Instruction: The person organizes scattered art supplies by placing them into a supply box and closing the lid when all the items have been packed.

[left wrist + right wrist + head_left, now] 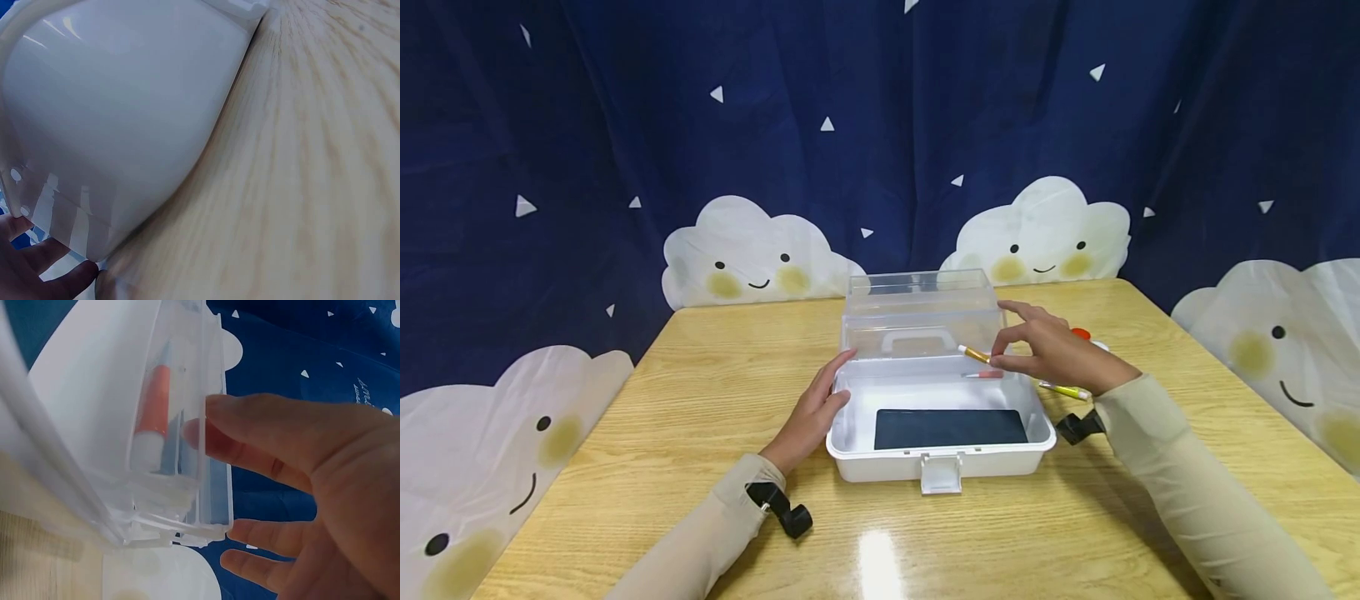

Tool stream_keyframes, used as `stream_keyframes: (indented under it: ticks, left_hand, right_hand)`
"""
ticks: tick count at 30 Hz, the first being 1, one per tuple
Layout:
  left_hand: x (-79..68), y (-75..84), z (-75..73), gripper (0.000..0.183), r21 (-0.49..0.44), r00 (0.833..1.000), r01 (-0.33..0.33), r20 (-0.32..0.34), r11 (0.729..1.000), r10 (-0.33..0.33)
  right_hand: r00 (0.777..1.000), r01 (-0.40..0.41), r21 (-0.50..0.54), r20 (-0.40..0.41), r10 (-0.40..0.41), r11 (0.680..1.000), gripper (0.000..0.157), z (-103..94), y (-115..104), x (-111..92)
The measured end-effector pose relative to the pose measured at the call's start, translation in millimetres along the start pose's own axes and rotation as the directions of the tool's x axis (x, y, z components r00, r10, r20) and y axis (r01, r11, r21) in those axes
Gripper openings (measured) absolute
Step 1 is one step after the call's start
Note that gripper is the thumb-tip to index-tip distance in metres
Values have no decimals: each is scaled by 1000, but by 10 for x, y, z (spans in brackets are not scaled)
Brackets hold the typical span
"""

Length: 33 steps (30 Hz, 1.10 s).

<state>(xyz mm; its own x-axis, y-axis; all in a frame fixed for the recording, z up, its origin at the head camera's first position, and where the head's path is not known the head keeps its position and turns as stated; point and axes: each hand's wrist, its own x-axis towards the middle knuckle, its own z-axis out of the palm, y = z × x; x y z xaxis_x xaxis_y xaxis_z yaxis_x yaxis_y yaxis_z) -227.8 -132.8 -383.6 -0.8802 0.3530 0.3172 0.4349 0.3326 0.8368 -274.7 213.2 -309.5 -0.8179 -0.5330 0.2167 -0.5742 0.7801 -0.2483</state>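
A white plastic storage box (940, 468) stands with its clear lid (921, 300) raised at the back. My left hand (811, 417) rests on the box's left end, and in the left wrist view its fingertips touch the box edge. At the back of the box, my right hand (1051, 346) pinches one end of a slim gold tube (974, 354) with a white tip. In the right wrist view the gold tube is hidden, with thumb and forefinger at the wall of a clear tray (201, 450). An orange-red tube (153, 400) with a white end lies in that tray.
A dark rectangular panel (951, 428) lies on the box floor. Right of the box are a yellow-green pen-like thing (1065, 390), a round red thing (1081, 333) and a white thing (1100, 345), partly behind my right hand. A blue cloud-patterned curtain (790, 125) hangs behind the wooden table (730, 350).
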Motion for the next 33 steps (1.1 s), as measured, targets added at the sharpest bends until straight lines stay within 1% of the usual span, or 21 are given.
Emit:
stream_keyframes:
  ticks: [4, 9, 16, 19, 25, 27, 30, 33]
  left_hand:
    - [-2, 2, 1, 53, -8, 1000, 0, 2, 1000, 0]
    - [0, 4, 1, 53, -14, 1000, -4, 5, 1000, 4]
    - [80, -348, 30, 54, -2, 1000, -22, -17, 1000, 22]
    - [66, -295, 17, 55, -7, 1000, -22, -10, 1000, 22]
    - [5, -41, -9, 53, -20, 1000, -3, 2, 1000, 3]
    - [-4, 0, -11, 53, -11, 1000, 2, 3, 1000, -2]
    - [4, -26, -10, 53, -18, 1000, -6, 1, 1000, 6]
    - [32, -152, 5, 54, -27, 1000, -16, -3, 1000, 16]
  right_hand:
    - [1000, 5, 10, 7, -5, 1000, 4, -23, 36, -9]
    - [999, -24, 12, 30, 24, 1000, 5, -78, 70, -26]
    - [995, -74, -22, 60, 75, 997, 6, -171, 139, -71]
    - [994, -88, -30, 65, 89, 996, 6, -193, 172, -91]
    - [985, -138, -57, 93, 143, 989, 8, -218, 212, -108]
    - [980, -161, -70, 108, 168, 985, 10, -227, 220, -110]
    - [972, -188, -100, 125, 199, 977, 12, -234, 244, -108]
    - [963, -215, -122, 138, 231, 969, 13, -237, 274, -115]
